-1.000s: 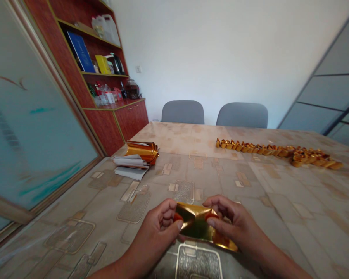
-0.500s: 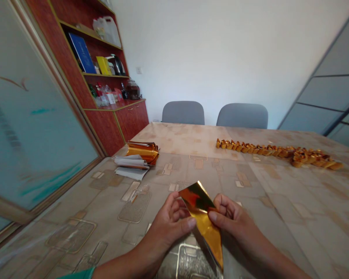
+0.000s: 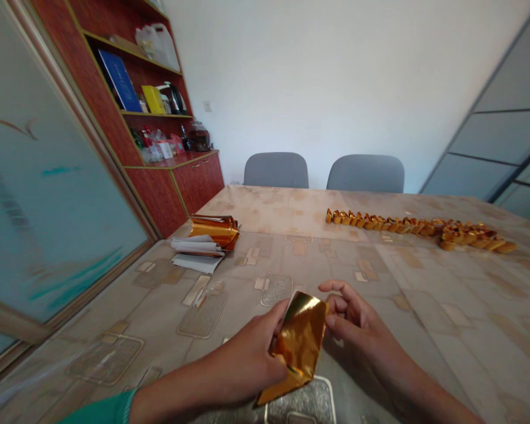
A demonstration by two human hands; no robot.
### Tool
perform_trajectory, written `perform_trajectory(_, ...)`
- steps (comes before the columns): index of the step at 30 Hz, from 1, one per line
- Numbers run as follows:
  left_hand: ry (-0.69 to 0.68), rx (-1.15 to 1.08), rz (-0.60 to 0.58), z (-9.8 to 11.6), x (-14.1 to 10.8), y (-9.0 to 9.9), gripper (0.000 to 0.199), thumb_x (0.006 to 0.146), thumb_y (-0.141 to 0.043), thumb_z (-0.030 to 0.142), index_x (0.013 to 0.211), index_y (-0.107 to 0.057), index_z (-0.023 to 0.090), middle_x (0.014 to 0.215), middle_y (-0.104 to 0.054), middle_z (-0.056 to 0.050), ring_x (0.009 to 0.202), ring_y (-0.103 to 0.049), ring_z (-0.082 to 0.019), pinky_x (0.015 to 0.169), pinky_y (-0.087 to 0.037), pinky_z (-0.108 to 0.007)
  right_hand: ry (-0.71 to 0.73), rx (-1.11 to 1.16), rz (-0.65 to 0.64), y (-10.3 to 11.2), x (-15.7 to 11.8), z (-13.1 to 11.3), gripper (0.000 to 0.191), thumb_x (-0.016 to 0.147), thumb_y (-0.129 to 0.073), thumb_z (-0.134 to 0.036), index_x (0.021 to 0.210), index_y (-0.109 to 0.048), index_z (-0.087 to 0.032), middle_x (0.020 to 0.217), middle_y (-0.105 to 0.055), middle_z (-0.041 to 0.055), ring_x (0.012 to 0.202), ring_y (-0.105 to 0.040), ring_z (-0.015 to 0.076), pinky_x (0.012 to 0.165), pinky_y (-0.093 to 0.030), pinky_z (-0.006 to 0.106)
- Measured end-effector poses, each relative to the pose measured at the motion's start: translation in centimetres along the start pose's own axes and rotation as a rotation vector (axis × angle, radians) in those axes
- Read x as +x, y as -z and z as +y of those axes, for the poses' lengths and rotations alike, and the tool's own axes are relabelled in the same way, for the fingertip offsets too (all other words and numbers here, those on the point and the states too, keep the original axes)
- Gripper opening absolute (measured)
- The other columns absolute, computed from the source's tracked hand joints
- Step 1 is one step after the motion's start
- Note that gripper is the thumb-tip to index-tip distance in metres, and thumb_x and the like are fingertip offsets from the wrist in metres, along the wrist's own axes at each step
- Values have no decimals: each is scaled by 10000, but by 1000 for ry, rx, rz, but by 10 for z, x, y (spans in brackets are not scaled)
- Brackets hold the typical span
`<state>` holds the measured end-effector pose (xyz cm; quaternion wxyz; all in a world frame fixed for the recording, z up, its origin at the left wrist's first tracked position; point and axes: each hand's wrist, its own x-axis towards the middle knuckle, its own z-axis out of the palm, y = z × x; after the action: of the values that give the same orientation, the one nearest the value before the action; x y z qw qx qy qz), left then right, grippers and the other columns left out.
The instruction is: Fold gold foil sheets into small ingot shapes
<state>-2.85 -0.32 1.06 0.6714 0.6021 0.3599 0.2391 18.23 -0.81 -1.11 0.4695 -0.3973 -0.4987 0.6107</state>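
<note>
A folded sheet of gold foil paper is held just above the table, its shiny side facing me and a pointed end hanging down to the left. My left hand is closed on its left side, with the thumb across the lower front and the other fingers mostly hidden behind. At the right edge, my right hand pinches the foil between its thumb and bent fingers, while the index finger stretches out above.
A stack of gold foil sheets with grey-white backs lies at the table's left. Rows of folded gold foil pieces stretch across the right. Two grey chairs stand behind the patterned table; a red shelf cabinet is beyond.
The foil has turned, its pointed lower end swinging from right to left. My left hand has moved round onto its lower front; my right hand has shifted to the right edge, index finger lifted.
</note>
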Motion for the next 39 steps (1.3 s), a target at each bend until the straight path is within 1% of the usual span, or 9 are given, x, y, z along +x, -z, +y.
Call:
perform_trajectory(3,54,40,-56,6,-2,13,739,603,-501,39,1316,-550,225,950,-643,-18,791,-589,-170,573,-397,-223,157,-329,9,8,1,-7,338,957,-577,-365,1269,-491,-267,923,-578,22,814,-556,178,723,-469,318)
perform_trajectory(6,51,68,-118,11,-3,23,749,615,-514,70,1346,-550,233,932,-657,-18,762,-588,-169,547,-386,-213,381,-659,-100,17,3,-12,257,965,-535,-270,1222,-557,-267,1109,-596,73,978,-568,215,875,-475,375)
perform_trajectory(11,4,299,-186,13,3,37,745,664,-560,66,1392,-523,220,1027,-685,-39,835,-615,-189,639,-444,-236,530,-986,-271,22,2,-12,132,974,-549,-239,988,-675,-274,1051,-620,49,932,-563,207,773,-465,325)
perform_trajectory(14,-108,509,-122,8,8,42,691,734,-594,95,1411,-506,201,918,-669,-27,764,-588,-171,634,-418,-239,625,-1186,-331,20,-1,-13,129,975,-569,-223,941,-686,-264,1011,-639,44,900,-548,204,754,-440,326)
perform_trajectory(16,-179,650,-57,4,10,43,632,772,-578,99,1392,-519,204,812,-618,2,692,-541,-152,607,-384,-235,682,-1289,-364,18,-2,-15,123,983,-568,-215,962,-684,-253,1089,-653,59,946,-548,214,801,-442,348)
perform_trajectory(21,-280,764,53,-5,15,42,505,787,-544,73,1273,-568,206,845,-610,-4,745,-551,-163,679,-411,-261,709,-1326,-436,12,-3,-22,113,981,-588,-242,915,-679,-231,1271,-637,63,1065,-546,248,891,-443,396)
perform_trajectory(28,-292,744,95,-6,17,40,557,784,-509,46,1313,-564,210,851,-614,-4,752,-562,-164,705,-431,-276,629,-1254,-497,14,2,-21,156,966,-546,-147,962,-673,-237,1098,-703,45,1009,-546,229,925,-408,409)
perform_trajectory(33,-327,810,126,-7,18,38,373,772,-526,50,1101,-611,203,954,-638,-31,857,-561,-191,775,-441,-308,535,-1207,-553,13,3,-17,182,989,-497,-186,936,-663,-239,923,-698,40,874,-563,203,827,-420,371)
perform_trajectory(39,-393,945,104,-7,15,37,182,849,-509,55,898,-622,188,988,-613,-43,958,-538,-201,848,-429,-315,445,-1112,-576,13,1,-16,132,973,-556,-218,884,-653,-224,901,-687,29,858,-588,185,787,-417,337)
